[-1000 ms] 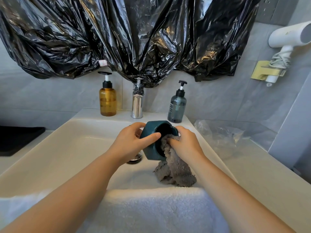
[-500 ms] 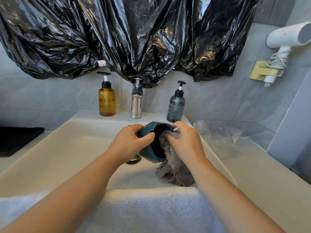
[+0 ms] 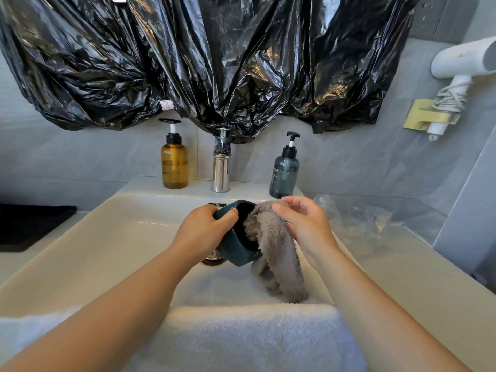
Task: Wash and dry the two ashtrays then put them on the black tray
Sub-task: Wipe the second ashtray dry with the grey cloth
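Pulled the right hand (image 3: 306, 226) from the ashtray (image 3: 236, 251) since earlier, pinching the cloth (image 3: 276, 253), likely to regrip. Clasped in the left hand (image 3: 201, 234) mid-frame, tilted for drying inside.

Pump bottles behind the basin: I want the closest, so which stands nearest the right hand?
The translucent blue-grey pump bottle, right of the chrome tap, beyond the right hand; the amber pump bottle stands left of the tap.
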Demonstrator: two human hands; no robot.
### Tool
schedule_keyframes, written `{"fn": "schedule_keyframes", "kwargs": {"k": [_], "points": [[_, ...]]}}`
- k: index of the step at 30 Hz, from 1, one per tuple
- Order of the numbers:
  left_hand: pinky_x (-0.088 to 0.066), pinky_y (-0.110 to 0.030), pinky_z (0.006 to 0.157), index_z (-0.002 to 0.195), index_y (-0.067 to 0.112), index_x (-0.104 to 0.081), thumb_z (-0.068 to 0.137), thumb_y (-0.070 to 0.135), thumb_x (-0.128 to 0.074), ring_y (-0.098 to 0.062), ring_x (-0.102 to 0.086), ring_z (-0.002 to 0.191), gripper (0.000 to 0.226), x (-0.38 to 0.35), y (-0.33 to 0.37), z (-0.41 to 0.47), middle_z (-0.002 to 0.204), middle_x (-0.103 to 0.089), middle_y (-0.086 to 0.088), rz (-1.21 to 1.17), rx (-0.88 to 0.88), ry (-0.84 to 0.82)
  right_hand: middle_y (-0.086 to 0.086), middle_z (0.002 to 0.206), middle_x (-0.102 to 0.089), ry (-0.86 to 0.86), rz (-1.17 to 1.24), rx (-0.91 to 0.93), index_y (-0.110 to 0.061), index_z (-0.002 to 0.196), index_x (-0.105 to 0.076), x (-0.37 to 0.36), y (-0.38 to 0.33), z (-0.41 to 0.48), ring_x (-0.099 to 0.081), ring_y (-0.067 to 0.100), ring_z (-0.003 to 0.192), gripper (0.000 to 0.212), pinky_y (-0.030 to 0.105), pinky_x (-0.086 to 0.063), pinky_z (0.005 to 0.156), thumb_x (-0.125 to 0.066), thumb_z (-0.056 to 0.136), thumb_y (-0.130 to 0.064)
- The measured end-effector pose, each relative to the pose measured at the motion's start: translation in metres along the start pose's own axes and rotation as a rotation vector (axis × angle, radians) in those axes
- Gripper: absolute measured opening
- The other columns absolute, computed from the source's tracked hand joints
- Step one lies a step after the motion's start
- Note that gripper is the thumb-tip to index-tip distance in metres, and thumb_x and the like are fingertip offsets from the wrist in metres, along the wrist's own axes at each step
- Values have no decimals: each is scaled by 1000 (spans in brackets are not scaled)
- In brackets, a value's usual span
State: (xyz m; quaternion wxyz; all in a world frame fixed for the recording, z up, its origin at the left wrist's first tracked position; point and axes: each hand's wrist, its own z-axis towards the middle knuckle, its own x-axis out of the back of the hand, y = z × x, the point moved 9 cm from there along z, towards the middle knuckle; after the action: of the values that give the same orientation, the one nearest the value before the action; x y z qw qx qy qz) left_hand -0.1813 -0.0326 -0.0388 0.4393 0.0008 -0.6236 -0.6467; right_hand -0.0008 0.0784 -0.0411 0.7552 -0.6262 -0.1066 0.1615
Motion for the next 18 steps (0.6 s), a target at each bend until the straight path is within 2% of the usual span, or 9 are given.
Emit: {"fn": "schedule_keyframes", "kwargs": {"k": [3,4,6,8,11,12,14,16,18], "points": [[-39,-27,57,87,7,-62,91,45,-51,-18,-51,68,40,-1,1,-1,76,-59,-7,-39,-4,-15,-2,113,-68,-146,-157,108,-18,115,-63,-16,-6,-8,-65,12,106,38,26,-53,93,-76,81,-8],[-38,-25,55,87,7,-62,92,44,-51,-17,-50,66,39,-1,1,-1,75,-58,-6,-38,-2,-19,-6,115,-66,-143,-264,169,-19,116,-61,-18,-11,-11,-63,9,105,41,18,-51,91,-77,80,-8],[-37,-23,54,87,8,-62,93,43,-50,-15,-50,65,38,-1,2,-2,73,-57,-4,-58,-3,-21,-11,108,-60,11,-593,364,-23,106,-58,-14,-28,-15,-57,4,97,38,5,-42,78,-81,77,-14],[-39,-23,56,88,7,-64,93,43,-49,-15,-51,66,40,-2,3,-2,75,-59,-7,-98,-2,-25,-8,93,-58,129,-781,488,-22,90,-57,-12,-41,-20,-53,8,84,28,12,-41,69,-81,76,-19],[-43,-29,61,92,6,-66,92,45,-50,-17,-54,70,42,-2,2,-1,83,-65,-14,-141,3,-16,-9,78,-65,42,-741,486,-24,77,-67,-17,-38,-22,-57,6,73,10,23,-46,67,-75,83,-22],[-44,-28,61,91,7,-66,92,45,-50,-17,-55,70,41,0,1,-1,81,-65,-12,-135,5,-8,-9,82,-68,-3,-736,492,-24,82,-72,-20,-38,-25,-59,5,76,5,21,-45,70,-71,86,-22],[-44,-24,57,91,10,-63,93,44,-50,-15,-55,69,37,3,-1,0,77,-62,-5,-135,17,12,-7,100,-72,-83,-813,532,-20,103,-76,-29,-39,-31,-60,6,93,16,18,-42,82,-64,91,-22],[-42,-22,54,93,10,-62,93,43,-51,-14,-54,68,35,6,-2,0,76,-60,-3,-145,29,32,-7,118,-69,-186,-912,554,-20,120,-70,-41,-35,-34,-54,9,111,29,18,-37,93,-60,94,-24],[-39,-22,52,89,10,-60,93,42,-51,-13,-53,66,34,7,-2,0,72,-58,-3,-136,28,43,-5,124,-65,-284,-986,569,-20,130,-63,-53,-28,-37,-47,9,118,36,18,-34,97,-57,94,-25]]}}
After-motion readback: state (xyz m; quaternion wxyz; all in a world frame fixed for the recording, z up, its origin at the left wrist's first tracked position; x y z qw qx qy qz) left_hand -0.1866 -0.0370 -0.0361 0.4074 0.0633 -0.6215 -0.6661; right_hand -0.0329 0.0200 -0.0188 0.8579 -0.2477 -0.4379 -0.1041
